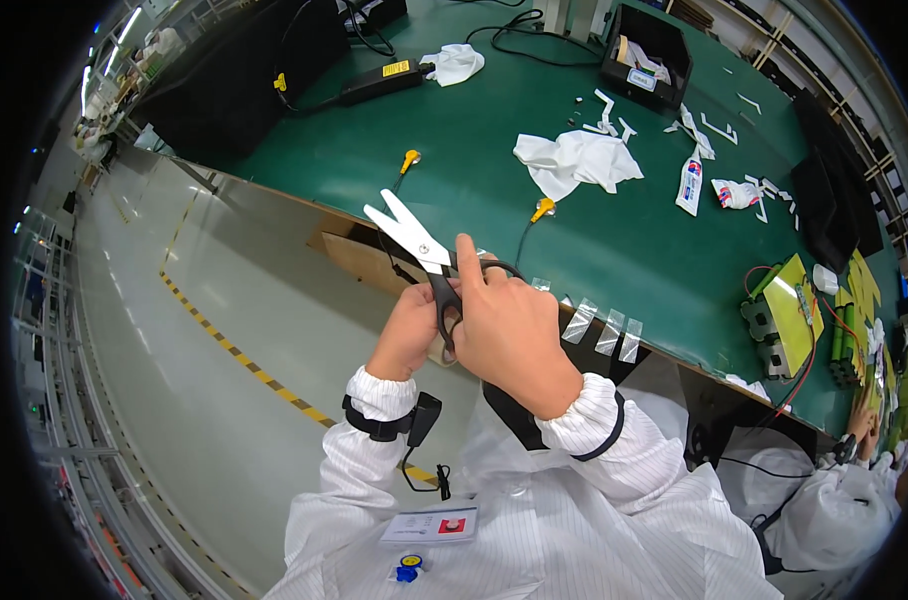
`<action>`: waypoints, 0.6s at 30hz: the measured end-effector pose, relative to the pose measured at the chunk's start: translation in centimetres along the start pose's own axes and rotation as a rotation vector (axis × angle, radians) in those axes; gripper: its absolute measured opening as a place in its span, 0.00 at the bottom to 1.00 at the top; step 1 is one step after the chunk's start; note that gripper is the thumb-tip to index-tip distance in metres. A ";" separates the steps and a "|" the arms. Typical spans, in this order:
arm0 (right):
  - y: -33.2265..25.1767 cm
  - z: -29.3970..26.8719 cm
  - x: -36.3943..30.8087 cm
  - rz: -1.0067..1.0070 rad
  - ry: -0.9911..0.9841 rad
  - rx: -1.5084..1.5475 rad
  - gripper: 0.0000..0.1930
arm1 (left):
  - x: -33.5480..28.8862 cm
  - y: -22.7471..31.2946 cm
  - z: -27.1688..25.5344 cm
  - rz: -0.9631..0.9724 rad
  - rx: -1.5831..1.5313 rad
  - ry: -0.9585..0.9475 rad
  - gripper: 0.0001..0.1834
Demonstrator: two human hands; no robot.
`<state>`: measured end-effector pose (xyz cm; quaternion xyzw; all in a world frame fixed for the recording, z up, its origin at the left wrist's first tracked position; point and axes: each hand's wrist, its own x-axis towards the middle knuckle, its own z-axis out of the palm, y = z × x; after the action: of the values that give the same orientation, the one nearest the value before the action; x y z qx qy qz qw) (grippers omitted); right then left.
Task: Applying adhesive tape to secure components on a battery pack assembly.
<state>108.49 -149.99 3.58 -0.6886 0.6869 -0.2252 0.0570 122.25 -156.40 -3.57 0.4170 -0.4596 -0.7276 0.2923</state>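
Observation:
A pair of scissors (421, 248) with pale blades and black handles is held just in front of the table's near edge. Its blades are slightly spread and point up and to the left. My left hand (404, 330) is closed on the lower handle loop. Lying over the handles, my right hand (514, 325) has its index finger stretched along them and its other fingers curled under, partly hidden. Beside the right hand, strips of clear tape (607, 331) hang along the table edge. A yellow snap clip (544, 208) on a thin cord lies beyond it.
On the green table (454, 130) lie white cloths (574, 162), adhesive tubes (690, 184) and white scraps. A black bin (649, 60) stands at the back. Green battery cells with a yellow board (794, 310) lie at right, near another person's hand (862, 420). A black box (239, 75) stands far left.

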 end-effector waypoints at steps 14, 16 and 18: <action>0.4 -9.2 -5.0 0.192 -0.082 0.541 0.22 | -4.1 0.8 1.5 -0.020 0.022 -0.007 0.24; 1.9 -11.1 -6.0 0.295 -0.198 0.606 0.21 | -5.4 0.7 1.1 -0.071 0.040 0.021 0.24; 3.2 -12.8 -6.6 0.338 -0.302 0.613 0.22 | -5.8 0.5 0.6 -0.125 0.067 0.022 0.24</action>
<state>100.87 -140.76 12.21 -0.5421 0.6753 -0.3037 0.3973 124.53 -151.67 -0.98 0.4623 -0.4538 -0.7239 0.2373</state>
